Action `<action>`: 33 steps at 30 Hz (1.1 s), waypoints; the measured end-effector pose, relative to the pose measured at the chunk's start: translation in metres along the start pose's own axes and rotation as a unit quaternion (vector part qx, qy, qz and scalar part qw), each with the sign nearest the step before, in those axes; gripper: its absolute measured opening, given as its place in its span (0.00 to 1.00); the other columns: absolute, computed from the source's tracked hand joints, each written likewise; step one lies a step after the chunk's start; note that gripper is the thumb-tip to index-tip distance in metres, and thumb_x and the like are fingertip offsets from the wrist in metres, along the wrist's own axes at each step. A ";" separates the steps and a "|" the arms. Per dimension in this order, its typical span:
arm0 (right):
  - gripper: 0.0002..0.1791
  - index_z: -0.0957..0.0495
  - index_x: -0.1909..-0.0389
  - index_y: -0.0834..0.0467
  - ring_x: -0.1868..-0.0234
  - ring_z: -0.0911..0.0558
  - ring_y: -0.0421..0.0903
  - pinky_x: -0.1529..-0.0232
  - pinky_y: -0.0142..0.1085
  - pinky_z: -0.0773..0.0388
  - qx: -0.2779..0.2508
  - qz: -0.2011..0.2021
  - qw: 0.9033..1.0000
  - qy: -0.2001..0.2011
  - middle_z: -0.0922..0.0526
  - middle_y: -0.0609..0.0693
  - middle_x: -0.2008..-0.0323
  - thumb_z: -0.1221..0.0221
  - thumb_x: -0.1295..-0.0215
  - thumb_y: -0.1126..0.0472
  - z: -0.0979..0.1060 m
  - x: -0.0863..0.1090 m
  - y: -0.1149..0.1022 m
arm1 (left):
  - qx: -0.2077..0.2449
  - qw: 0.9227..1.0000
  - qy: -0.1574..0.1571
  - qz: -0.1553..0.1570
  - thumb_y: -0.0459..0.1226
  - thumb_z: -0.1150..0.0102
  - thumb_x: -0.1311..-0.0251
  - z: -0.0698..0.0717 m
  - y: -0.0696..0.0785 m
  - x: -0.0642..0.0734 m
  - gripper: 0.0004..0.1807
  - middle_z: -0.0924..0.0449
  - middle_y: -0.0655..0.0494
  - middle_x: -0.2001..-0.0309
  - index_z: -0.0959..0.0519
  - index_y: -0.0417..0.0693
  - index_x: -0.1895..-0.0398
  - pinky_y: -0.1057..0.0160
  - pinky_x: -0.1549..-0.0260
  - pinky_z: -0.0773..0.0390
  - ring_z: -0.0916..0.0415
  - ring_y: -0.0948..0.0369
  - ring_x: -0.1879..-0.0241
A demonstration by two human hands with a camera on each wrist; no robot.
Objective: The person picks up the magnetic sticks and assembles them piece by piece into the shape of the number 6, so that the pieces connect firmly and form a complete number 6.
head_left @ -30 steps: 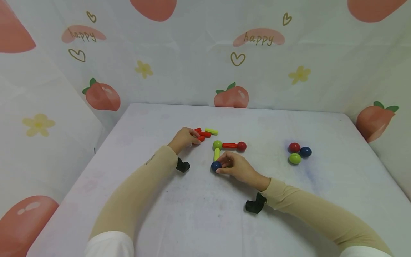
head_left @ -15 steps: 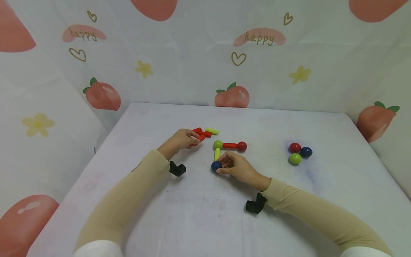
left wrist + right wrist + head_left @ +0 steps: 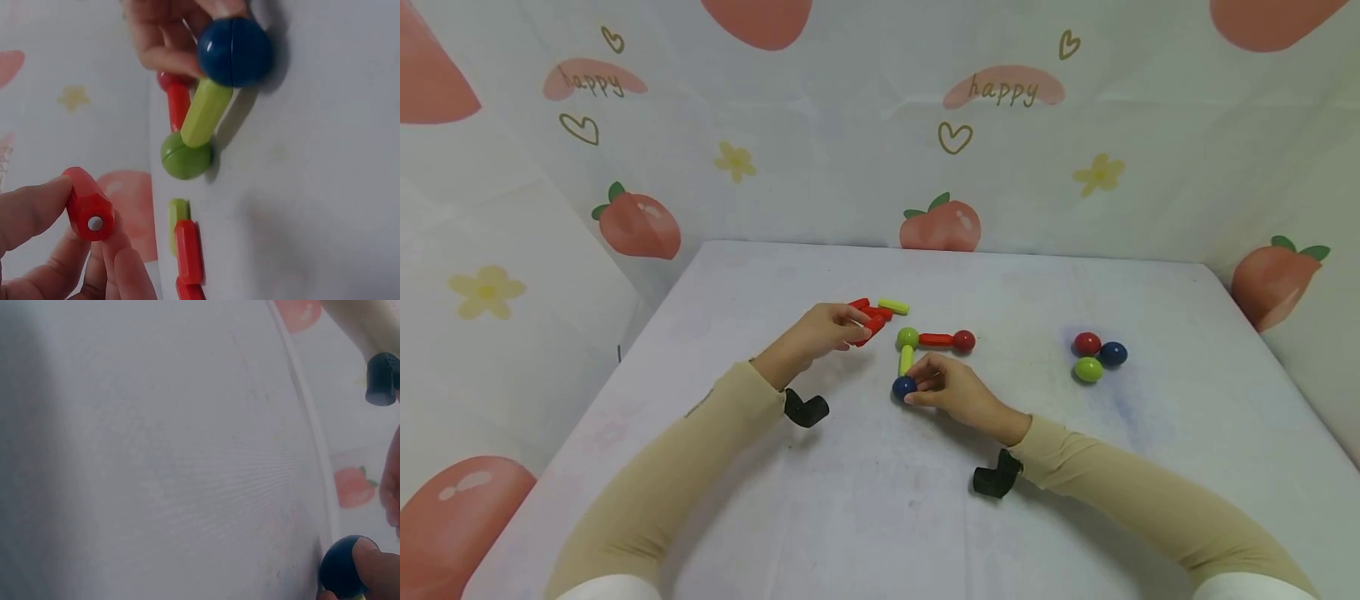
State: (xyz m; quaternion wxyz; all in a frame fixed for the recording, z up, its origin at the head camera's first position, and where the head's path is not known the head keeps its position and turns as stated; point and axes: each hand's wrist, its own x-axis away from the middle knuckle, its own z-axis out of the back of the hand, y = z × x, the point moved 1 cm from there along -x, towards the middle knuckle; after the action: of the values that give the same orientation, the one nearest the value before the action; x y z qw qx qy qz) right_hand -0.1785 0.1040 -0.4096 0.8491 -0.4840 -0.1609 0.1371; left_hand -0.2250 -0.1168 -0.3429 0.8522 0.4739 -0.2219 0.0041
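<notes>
My left hand (image 3: pixel 826 331) pinches a red magnetic rod (image 3: pixel 89 203) between thumb and fingers, raised over the table; a round silvery magnet shows in its near end. With thumb and fingertips my right hand (image 3: pixel 958 392) holds a dark blue ball (image 3: pixel 905 388) at the front end of an L-shaped build. From that ball a yellow-green rod (image 3: pixel 907 361) runs back to a green ball (image 3: pixel 907 337). There a red rod (image 3: pixel 936 340) joins it and leads right to a red ball (image 3: pixel 964 341).
Behind the left hand lie loose red rods (image 3: pixel 189 251) and a yellow-green rod (image 3: pixel 893 307). To the right, a red ball (image 3: pixel 1087 344), a blue ball (image 3: pixel 1113 354) and a green ball (image 3: pixel 1088 370) sit clustered. A printed cloth (image 3: pixel 842 150) hangs behind the table.
My left hand has drawn back from the pile of rods and lifted a red rod off it. The right hand keeps its hold on the blue ball, unmoved.
</notes>
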 end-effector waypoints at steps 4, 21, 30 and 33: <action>0.19 0.23 0.54 0.59 0.58 0.19 0.43 0.52 0.36 0.20 0.000 -0.002 1.000 0.000 0.18 0.51 0.57 0.30 0.45 0.61 0.000 0.000 0.000 | -0.023 1.000 -0.015 -0.009 0.40 0.41 0.35 -0.006 -0.001 0.007 0.18 0.21 0.49 0.55 0.23 0.46 0.44 0.52 0.45 0.26 0.25 0.49 0.50; 0.18 0.22 0.55 0.60 0.59 0.18 0.44 0.52 0.37 0.20 -0.003 0.011 1.000 0.002 0.18 0.51 0.58 0.30 0.46 0.63 0.000 -0.001 0.002 | -0.077 0.993 -0.089 -0.007 0.38 0.38 0.37 -0.032 -0.012 0.023 0.17 0.19 0.51 0.66 0.22 0.45 0.46 0.64 0.62 0.23 0.23 0.60 0.66; 0.17 0.22 0.55 0.59 0.60 0.19 0.43 0.54 0.35 0.20 -0.008 0.010 1.000 0.002 0.18 0.51 0.58 0.30 0.45 0.64 0.001 -0.001 0.003 | -0.096 0.989 -0.108 0.012 0.36 0.38 0.39 -0.040 -0.019 0.031 0.16 0.20 0.53 0.69 0.21 0.50 0.47 0.69 0.70 0.30 0.25 0.61 0.70; 0.17 0.22 0.55 0.60 0.60 0.19 0.43 0.55 0.34 0.21 -0.009 0.011 1.000 0.003 0.18 0.52 0.58 0.30 0.45 0.64 0.001 -0.001 0.003 | -0.102 0.988 -0.114 0.016 0.36 0.38 0.39 -0.044 -0.022 0.034 0.15 0.20 0.53 0.69 0.21 0.49 0.48 0.69 0.71 0.30 0.26 0.62 0.70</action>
State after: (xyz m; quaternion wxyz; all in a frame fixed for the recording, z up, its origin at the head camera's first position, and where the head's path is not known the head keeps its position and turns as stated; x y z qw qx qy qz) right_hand -0.1797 0.1057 -0.4114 0.8436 -0.4937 -0.1547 0.1435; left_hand -0.1731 -0.1006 -0.3671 0.8652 0.3780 -0.3241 -0.0592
